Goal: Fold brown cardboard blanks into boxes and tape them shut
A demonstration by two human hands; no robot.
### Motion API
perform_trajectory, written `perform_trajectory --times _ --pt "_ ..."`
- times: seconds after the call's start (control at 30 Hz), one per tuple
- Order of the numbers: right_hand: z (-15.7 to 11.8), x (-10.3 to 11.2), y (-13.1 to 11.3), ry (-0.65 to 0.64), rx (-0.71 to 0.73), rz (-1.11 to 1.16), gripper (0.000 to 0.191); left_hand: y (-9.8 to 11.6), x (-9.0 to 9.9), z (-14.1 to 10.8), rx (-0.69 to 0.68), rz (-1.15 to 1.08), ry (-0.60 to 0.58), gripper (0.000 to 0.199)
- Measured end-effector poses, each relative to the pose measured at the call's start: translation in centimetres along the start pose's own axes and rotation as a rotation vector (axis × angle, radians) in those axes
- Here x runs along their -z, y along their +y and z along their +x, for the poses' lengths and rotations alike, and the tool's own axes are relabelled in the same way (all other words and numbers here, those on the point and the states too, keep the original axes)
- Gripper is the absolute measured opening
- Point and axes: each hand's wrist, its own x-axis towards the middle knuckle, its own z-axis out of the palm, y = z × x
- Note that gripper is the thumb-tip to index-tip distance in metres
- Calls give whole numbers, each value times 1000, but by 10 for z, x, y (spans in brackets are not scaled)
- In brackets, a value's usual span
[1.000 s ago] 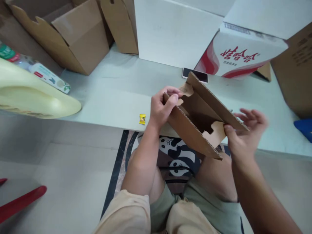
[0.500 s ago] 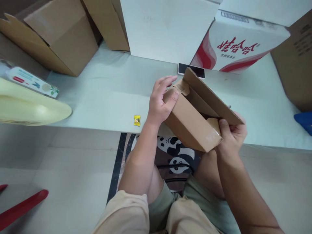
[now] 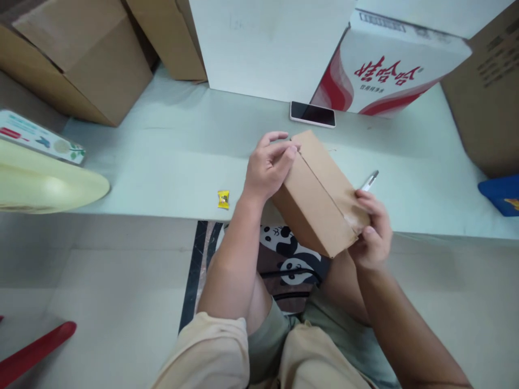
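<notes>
A small brown cardboard box (image 3: pixel 316 202), its lid folded down with a seam along the top, is tilted over the table's front edge. My left hand (image 3: pixel 271 165) grips its far left end, thumb and fingers pinched at the lid's corner. At the near right end my right hand (image 3: pixel 372 227) holds the box, fingers over the top and thumb at the corner. Just beyond my right hand a pen-like tool (image 3: pixel 370 181) lies on the table. Left of my left hand is a small yellow wrapped packet (image 3: pixel 223 199).
The pale green table (image 3: pixel 170 162) bears a phone (image 3: pixel 312 114), a white box (image 3: pixel 271 48) and a red and white carton (image 3: pixel 385 70) at the back. Large brown boxes (image 3: pixel 109 70) stand at left, near a yellow object (image 3: pixel 52 178). A blue object (image 3: pixel 500 194) is at right.
The raised lid flap has come down, closing the box top. My right hand has moved from behind the flap onto the corner. The pen-like tool is now more visible.
</notes>
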Motion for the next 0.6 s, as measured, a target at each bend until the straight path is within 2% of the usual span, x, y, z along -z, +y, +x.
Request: perform_trajectory --times 0.1,0.2,0.27,0.37,0.43,0.53,0.6 --pt "0 -2 2 142 -253 93 48 -3 6 0 -4 -3 76 17" --pt "-3 -8 4 86 -488 186 40 -7 15 0 11 -14 189 32" --pt "-5 -16 3 52 -501 246 39 -8 21 0 31 -27 242 38" --pt "-2 -27 -1 179 -426 237 42 -9 26 0 52 -29 263 37" --pt "0 -32 -2 223 -473 223 45 -9 30 1 59 -32 285 35" --pt "2 -33 -1 93 -635 352 49 -10 36 3 124 -74 348 42" --pt "4 -33 0 -4 -576 464 55 -11 38 3 211 -108 388 50"
